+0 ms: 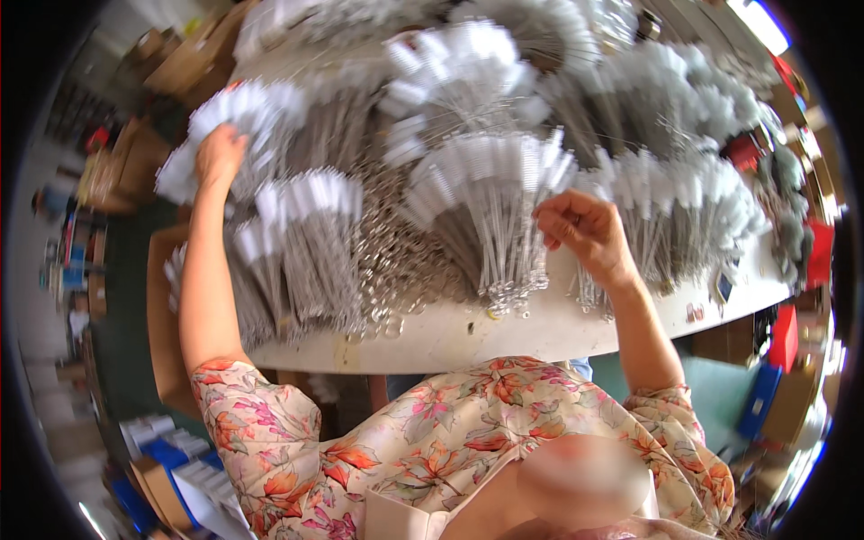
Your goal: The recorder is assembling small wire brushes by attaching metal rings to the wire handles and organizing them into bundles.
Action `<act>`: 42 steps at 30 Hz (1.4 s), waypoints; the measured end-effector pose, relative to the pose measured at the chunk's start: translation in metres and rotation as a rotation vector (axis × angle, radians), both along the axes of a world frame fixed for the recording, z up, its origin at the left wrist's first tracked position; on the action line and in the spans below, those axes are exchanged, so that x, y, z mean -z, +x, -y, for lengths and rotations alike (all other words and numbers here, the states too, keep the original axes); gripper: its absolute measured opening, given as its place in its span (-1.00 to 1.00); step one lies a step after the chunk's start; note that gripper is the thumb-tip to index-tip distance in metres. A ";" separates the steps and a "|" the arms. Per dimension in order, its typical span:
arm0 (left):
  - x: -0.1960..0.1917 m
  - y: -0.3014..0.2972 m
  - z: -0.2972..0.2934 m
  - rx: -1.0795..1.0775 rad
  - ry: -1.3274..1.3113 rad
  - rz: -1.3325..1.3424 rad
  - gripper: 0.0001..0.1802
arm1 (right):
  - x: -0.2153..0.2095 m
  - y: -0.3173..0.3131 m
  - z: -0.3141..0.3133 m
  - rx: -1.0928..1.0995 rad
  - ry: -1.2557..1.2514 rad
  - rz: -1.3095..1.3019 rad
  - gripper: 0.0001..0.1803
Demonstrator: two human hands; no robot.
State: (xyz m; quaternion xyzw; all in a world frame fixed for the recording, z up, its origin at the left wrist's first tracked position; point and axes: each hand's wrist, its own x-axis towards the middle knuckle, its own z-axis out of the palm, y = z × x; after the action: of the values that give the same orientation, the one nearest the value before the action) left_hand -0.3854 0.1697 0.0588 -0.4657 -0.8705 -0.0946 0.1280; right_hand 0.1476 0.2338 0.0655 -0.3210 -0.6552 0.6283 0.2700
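At the near edge of a smooth, off-white, curved tabletop (549,335) stands a fan-shaped bundle of thin silvery wire brushes with white cylindrical bristle heads (495,211), small wire loops toward the wearer, heads pointing away. The right hand (589,236) hangs just beside this bundle's right flank, thumb drawn to curled fingers. Left of the bundle spreads a glinting heap of small metal loops (396,247), then a second upright-looking sheaf of white-headed wire brushes (310,238). Farther off, the left hand (219,160), fingers bent, lies against a dense, blurred cluster of white bristle heads (265,112). At this blur, whether either hand grips a slender stem cannot be told. Good handling would probably mean pinching one bare stem below its bristles and drawing it out lengthwise, since the radial bristles likely catch on neighbours and the fine wire may bend. Farthest right, a bushy mass of greyish bristle heads (688,94) appears softer and fuller in outline.
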 end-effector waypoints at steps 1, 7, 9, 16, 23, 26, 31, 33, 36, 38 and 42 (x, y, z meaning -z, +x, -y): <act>0.000 0.000 -0.012 -0.168 -0.098 -0.094 -0.61 | -0.003 0.011 -0.014 0.039 0.026 0.037 -0.82; 0.022 -0.009 -0.029 -0.249 -0.092 -0.063 -0.74 | -0.001 0.023 -0.120 0.174 0.303 0.262 -0.84; 0.010 0.007 -0.022 -0.223 -0.078 -0.055 -0.75 | -0.002 0.007 -0.153 0.174 0.311 0.361 -0.80; -0.001 0.001 -0.002 -0.122 0.223 0.003 -0.79 | 0.026 -0.076 -0.207 0.057 0.207 0.404 -0.80; -0.023 0.096 -0.059 0.215 0.654 0.763 -0.78 | 0.035 -0.097 -0.218 0.235 0.715 0.622 -0.66; 0.008 0.087 -0.078 0.213 0.281 0.757 -0.72 | 0.033 -0.107 -0.218 0.228 0.694 0.664 -0.70; 0.066 0.070 -0.093 0.244 -0.158 0.418 -0.72 | 0.004 -0.100 -0.208 0.156 0.812 0.602 -0.72; 0.071 0.079 -0.105 0.233 -0.156 0.429 -0.80 | 0.008 -0.085 -0.218 0.112 0.879 0.410 -0.72; 0.070 0.044 -0.084 0.246 0.104 0.465 -0.84 | -0.002 -0.097 -0.226 -0.054 0.317 -0.251 -0.84; 0.053 0.036 -0.074 0.299 0.445 0.409 -0.84 | -0.039 -0.083 -0.225 0.152 0.025 -0.287 -0.79; -0.027 0.103 -0.041 0.253 0.857 1.294 -0.64 | -0.019 -0.014 -0.253 0.311 0.836 0.519 -0.83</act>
State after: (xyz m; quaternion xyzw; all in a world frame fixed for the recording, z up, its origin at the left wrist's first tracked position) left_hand -0.2822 0.2106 0.0854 -0.3237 -0.6000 -0.6884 -0.2477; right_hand 0.1337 0.4871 0.0840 -0.4247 -0.8402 0.1650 0.2940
